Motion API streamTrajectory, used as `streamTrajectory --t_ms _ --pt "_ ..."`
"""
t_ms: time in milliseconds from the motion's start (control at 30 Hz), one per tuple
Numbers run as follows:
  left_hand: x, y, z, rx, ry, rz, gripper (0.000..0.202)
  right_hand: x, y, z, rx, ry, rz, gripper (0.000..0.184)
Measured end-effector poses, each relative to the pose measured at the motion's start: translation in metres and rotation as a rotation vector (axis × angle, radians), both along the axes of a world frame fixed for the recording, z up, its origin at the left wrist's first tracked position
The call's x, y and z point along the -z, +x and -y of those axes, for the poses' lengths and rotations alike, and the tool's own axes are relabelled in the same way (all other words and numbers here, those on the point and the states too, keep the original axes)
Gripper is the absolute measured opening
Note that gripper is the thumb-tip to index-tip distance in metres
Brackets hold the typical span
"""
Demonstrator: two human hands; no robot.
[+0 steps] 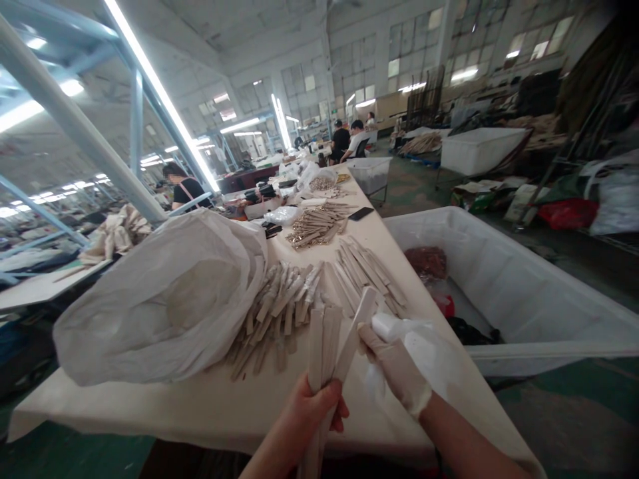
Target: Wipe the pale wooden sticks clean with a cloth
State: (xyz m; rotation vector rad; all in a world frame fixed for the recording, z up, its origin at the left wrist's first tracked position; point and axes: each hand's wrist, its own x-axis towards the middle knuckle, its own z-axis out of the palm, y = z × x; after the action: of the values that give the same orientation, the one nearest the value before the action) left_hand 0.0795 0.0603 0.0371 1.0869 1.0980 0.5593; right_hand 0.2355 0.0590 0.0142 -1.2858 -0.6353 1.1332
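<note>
My left hand (317,406), bare, is wrapped round the lower part of several flat beige fabric straps (324,342). They stand up from the fist, and one strap (355,332) leans away to the right. My right hand (397,369) wears a pale glove; its fingers are closed at the edge of that leaning strap. Crumpled clear-white plastic film (424,346) lies beside and behind the gloved hand. Beyond my hands is a heap of straps (279,313), some with plastic on their ends. Further right lies a stack of loose straps (369,269).
A big white plastic sack (154,306) covers the table's left side. Farther back are straps with metal ends (319,225) and a dark phone-like slab (360,213). A deep white bin (529,286) stands against the right edge of the cream table (200,412). People sit farther off.
</note>
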Motion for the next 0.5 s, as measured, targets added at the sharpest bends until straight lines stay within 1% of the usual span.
streamTrajectory --t_ms 100,167,200,267,333,400,433,500 --pt "0.0 0.006 -0.004 -0.035 0.08 0.02 0.038 0.007 -0.016 0.01 -0.084 -0.005 0.19 0.042" --pt "0.0 0.009 -0.007 -0.029 0.107 0.032 0.038 0.011 -0.023 0.018 -0.133 -0.008 0.247 0.042" --pt "-0.001 0.009 -0.007 -0.026 0.116 0.034 0.038 0.012 -0.022 0.02 -0.144 0.005 0.241 0.04" --pt "-0.002 0.007 -0.005 -0.018 0.121 0.015 0.036 0.008 -0.012 0.018 -0.133 0.032 0.149 0.036" --pt "-0.003 0.003 -0.002 0.007 0.111 -0.028 0.033 0.0 0.001 0.011 -0.082 0.012 -0.049 0.036" --pt "-0.003 0.001 -0.001 0.032 0.104 -0.057 0.031 -0.007 0.006 0.004 -0.026 -0.017 -0.241 0.037" --pt "-0.003 0.002 -0.001 0.03 0.108 -0.064 0.031 -0.009 0.004 0.003 -0.019 -0.02 -0.279 0.036" --pt "-0.001 0.004 -0.003 -0.008 0.129 -0.071 0.029 -0.009 -0.008 0.004 -0.056 -0.008 -0.232 0.036"
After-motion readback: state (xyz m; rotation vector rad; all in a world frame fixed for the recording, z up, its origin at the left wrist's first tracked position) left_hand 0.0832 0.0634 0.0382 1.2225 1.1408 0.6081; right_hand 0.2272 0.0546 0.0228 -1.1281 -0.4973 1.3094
